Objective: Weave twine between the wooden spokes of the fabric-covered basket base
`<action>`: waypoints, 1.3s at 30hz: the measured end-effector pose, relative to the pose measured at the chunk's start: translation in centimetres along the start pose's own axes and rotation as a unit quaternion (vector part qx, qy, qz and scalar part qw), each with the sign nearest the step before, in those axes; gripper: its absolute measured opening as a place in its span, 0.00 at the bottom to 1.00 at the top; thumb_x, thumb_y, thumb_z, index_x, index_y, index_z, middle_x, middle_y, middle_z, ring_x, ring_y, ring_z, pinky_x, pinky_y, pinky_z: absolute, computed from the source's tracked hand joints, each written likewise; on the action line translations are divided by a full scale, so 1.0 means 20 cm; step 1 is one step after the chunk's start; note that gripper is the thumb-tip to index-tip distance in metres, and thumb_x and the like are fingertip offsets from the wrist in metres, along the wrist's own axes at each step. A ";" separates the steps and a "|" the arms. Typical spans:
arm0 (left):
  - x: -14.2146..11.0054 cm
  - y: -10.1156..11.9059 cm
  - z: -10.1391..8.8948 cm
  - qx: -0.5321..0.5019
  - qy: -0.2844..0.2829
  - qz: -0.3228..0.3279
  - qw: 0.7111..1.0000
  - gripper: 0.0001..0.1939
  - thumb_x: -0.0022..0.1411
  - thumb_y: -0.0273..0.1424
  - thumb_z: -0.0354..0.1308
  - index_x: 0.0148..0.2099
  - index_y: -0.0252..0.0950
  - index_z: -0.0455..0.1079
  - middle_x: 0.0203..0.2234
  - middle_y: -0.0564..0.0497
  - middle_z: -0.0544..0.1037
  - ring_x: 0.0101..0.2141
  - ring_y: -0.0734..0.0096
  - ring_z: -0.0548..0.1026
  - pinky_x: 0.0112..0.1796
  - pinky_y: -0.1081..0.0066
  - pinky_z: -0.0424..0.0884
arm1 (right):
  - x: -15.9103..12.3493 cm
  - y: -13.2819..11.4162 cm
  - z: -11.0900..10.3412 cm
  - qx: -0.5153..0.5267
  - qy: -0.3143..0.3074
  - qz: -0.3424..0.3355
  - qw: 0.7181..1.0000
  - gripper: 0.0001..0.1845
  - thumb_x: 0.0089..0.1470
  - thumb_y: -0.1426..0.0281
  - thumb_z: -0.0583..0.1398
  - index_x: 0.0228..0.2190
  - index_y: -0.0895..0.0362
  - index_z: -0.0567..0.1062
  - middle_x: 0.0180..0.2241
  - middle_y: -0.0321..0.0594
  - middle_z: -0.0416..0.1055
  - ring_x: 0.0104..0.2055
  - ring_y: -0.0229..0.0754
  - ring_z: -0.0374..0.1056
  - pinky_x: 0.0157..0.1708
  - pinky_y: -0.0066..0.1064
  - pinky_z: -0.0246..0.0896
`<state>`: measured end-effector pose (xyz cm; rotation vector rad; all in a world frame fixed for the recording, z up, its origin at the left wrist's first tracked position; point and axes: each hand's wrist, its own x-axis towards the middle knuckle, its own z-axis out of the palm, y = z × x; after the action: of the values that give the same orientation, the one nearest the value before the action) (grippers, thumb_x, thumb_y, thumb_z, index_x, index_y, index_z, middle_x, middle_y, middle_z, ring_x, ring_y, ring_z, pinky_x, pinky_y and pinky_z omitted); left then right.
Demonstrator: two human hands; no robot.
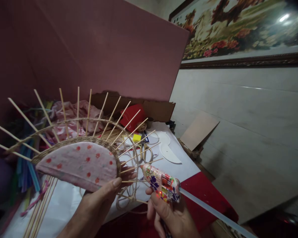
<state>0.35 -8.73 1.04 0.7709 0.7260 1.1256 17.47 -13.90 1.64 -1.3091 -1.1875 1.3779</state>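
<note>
Over the near part of the tabletop (186, 165), I have the half-round piece (76, 165) up in the air, held by its right end in the left hand (96, 201). That hand's thumb is pressed on the front, and its other fingers go behind. The piece has pale pink cloth with little red spots, and a brown braided edge (86, 139) goes around its curve. Thin wooden sticks (24, 116) poke out all around like sun rays. A brown string (84, 118) makes a bigger curve across the sticks, apart from the braid.

My right hand (170, 211) is closed around a flowery glue gun (161, 181). Its tip is by the string at the right side of the piece, but I can't tell if they touch. A long, cloudy glue stick (208, 209) comes out of its back.

On the tabletop, white half circles (169, 154) lie close to the right edge. Scissors (147, 155) and a yellow block (136, 138) are just left of them. Red cloth (208, 198) covers the near right corner. Loose sticks (41, 211) lie toward the near left corner. Brown cardboard (161, 112) stands along the far edge.
</note>
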 end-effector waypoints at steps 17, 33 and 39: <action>0.00 0.01 0.03 -0.034 -0.059 -0.056 0.996 0.15 0.56 0.33 0.55 0.43 0.36 0.77 0.39 0.45 0.81 0.44 0.53 0.74 0.48 0.61 0.67 | 0.01 0.05 0.06 0.124 0.037 0.040 0.991 0.31 0.41 0.44 0.59 0.30 0.61 0.69 0.17 0.31 0.63 0.11 0.25 0.51 0.12 0.20 0.38; -0.02 0.00 0.05 0.033 0.084 -0.011 0.996 0.14 0.45 0.38 0.65 0.35 0.38 0.79 0.36 0.49 0.82 0.42 0.57 0.76 0.43 0.68 0.71 | 0.02 0.07 0.07 0.392 -0.057 0.105 0.912 0.22 0.43 0.54 0.63 0.31 0.60 0.71 0.12 0.29 0.61 0.11 0.28 0.54 0.13 0.20 0.45; -0.02 0.03 0.07 0.029 0.069 -0.008 0.997 0.12 0.47 0.38 0.64 0.34 0.39 0.79 0.36 0.49 0.82 0.44 0.53 0.74 0.47 0.61 0.68 | 0.00 0.02 0.04 0.417 -0.104 0.123 0.894 0.19 0.43 0.56 0.64 0.28 0.61 0.72 0.12 0.29 0.61 0.11 0.25 0.52 0.12 0.18 0.39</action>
<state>1.09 -9.18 2.33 0.7396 0.8817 1.1560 16.77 -13.97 1.24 -0.7041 -0.4282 1.9486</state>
